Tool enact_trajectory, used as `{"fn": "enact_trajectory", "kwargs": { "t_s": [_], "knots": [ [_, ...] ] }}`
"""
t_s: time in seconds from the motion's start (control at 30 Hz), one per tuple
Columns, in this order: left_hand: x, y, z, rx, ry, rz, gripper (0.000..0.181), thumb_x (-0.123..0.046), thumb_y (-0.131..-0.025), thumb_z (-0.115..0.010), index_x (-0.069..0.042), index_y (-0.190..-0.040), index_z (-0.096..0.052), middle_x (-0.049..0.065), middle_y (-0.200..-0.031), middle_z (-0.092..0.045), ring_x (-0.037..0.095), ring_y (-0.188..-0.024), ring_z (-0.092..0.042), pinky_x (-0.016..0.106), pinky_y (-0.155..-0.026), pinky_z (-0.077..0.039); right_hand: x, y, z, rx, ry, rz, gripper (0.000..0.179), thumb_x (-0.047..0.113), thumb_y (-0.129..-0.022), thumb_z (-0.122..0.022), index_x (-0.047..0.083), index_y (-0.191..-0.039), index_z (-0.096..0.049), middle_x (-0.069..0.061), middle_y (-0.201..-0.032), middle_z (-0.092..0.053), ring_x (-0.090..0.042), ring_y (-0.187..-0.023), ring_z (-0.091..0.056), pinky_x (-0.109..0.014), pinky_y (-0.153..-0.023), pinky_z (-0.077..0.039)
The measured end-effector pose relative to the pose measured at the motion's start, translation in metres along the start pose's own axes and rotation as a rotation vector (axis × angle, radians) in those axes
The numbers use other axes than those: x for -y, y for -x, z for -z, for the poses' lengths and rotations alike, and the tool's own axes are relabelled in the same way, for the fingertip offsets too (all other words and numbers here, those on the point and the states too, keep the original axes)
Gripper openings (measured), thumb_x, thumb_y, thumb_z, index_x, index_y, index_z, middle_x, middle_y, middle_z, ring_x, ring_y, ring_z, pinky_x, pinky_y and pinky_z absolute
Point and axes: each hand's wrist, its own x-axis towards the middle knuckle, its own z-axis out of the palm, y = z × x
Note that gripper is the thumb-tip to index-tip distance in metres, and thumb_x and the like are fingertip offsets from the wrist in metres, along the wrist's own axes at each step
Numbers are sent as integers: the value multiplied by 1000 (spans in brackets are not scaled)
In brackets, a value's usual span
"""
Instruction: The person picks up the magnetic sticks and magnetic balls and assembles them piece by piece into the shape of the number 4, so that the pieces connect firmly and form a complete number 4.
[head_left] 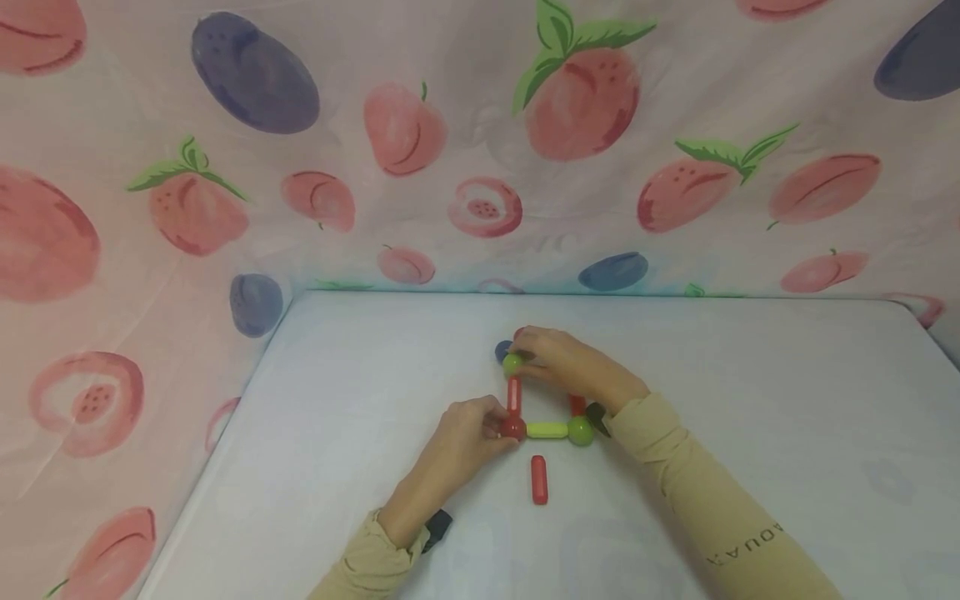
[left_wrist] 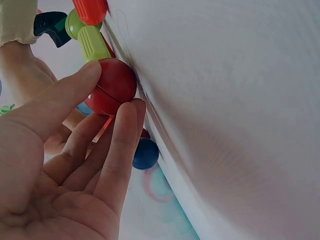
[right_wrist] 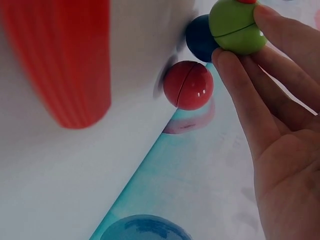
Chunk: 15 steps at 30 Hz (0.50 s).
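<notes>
My left hand (head_left: 467, 435) pinches a red ball (left_wrist: 114, 86) at the near left corner of a build of balls and rods. From that ball a yellow-green rod (head_left: 547, 430) runs right to a green ball (head_left: 580, 431), and a red rod (head_left: 513, 396) runs away to another green ball (right_wrist: 237, 27). That far green ball is held between the thumb and fingers of my right hand (head_left: 564, 360). A second red rod (head_left: 577, 405) extends from the near right ball; the right hand partly hides it in the head view.
A loose red rod (head_left: 539, 479) lies on the white table (head_left: 360, 375) in front of the build. Beyond the right hand are a blue ball (head_left: 502, 351) and a red ball (right_wrist: 188, 85). A fruit-patterned curtain (head_left: 480, 125) hangs along the table's back and left.
</notes>
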Motion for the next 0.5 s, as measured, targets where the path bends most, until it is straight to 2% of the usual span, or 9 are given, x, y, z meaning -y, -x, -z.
{"fn": "enact_trajectory", "kwargs": {
  "t_s": [0.3, 0.5],
  "knots": [
    [0, 0, 0, 2, -11, -5, 24, -15, -81, -82, -12, -103, -71, -2, -94, -74, 9, -81, -66, 20, -75, -55, 0, -2, -3, 1, 13, 10, 32, 16, -90, -74, 6, -121, -69, -4, -109, -66, -19, -106, -63, -35, -100, -52],
    [1, 0, 0, 4, -16, -11, 24, -13, -81, -82, -10, -102, -71, -1, -93, -74, 10, -80, -66, 20, -74, -55, 0, -2, -2, 2, 19, 9, 33, 15, -90, -74, 5, -121, -69, -5, -111, -67, -19, -107, -63, -36, -100, -51]
  ]
}}
